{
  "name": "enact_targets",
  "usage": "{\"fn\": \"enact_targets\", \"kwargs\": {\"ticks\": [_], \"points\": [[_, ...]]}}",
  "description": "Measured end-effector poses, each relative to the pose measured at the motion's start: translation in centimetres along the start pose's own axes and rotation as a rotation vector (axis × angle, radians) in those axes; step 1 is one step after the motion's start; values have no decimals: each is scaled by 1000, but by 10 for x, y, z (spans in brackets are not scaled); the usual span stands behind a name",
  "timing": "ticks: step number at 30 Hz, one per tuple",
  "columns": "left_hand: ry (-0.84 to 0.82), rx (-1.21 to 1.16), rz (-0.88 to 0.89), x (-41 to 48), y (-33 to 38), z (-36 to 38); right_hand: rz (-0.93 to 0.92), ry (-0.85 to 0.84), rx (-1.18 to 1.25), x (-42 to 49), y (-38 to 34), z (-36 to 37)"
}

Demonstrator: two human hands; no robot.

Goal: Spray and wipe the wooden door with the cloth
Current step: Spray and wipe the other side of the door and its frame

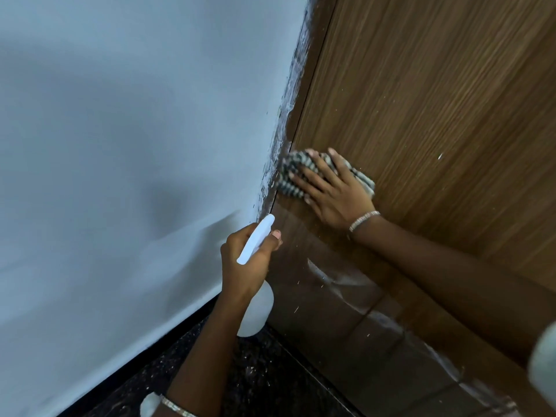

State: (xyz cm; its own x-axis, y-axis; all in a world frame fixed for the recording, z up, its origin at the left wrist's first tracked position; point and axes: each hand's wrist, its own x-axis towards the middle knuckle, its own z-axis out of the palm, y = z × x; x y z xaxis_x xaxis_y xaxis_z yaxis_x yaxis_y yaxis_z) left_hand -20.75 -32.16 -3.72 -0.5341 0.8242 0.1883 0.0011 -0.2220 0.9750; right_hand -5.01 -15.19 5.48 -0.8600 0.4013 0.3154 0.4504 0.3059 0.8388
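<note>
While the left hand (245,263) grips the bottle (255,314) by the left edge of the door (421,100), the right hand (334,194), laid open, presses the cloth (288,173) just above, most wood lying rightward

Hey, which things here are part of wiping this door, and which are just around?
In the job: door, cloth under the right hand, spray bottle in the left hand.
Just there: wall, floor, bracelets.
</note>
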Motion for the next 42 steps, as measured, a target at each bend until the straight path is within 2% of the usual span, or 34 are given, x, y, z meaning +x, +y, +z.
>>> {"fn": "enact_targets", "kwargs": {"ticks": [3, 6, 10, 14, 17, 20, 25, 28, 30, 34, 38, 42], "points": [[9, 22, 13, 1, -3, -2, 62, 24, -19, 53, -3, -7], [16, 19, -6, 0, -4, -2, 105, 61, 20, 46, -10, -4], [13, 9, -13, -1, -2, -2, 117, 69, 73, -27, -14, 1], [12, 4, -8, -2, -5, -5, 137, -3, 82, -125, -23, -2], [13, -24, -18, -4, -3, -9, 113, -72, 35, -153, -27, -1], [7, -28, -17, -3, -1, -14, 91, -73, 35, -128, -28, 1], [8, 23, 19, 1, 0, -19, -16, -31, -40, -3, -32, 14], [22, 20, 24, 1, 0, -19, 18, -24, -45, 58, -35, 11], [19, 17, 16, 1, -1, -15, 45, -7, -38, 61, -35, 13], [17, -4, -1, 0, -4, -6, 103, 91, 100, -3, -44, 20], [14, -45, -43, -1, -6, -3, 111, 1, 183, -127, -63, 21], [22, -27, -69, 0, -12, -3, 155, -62, 131, -217, -78, 19]]}}
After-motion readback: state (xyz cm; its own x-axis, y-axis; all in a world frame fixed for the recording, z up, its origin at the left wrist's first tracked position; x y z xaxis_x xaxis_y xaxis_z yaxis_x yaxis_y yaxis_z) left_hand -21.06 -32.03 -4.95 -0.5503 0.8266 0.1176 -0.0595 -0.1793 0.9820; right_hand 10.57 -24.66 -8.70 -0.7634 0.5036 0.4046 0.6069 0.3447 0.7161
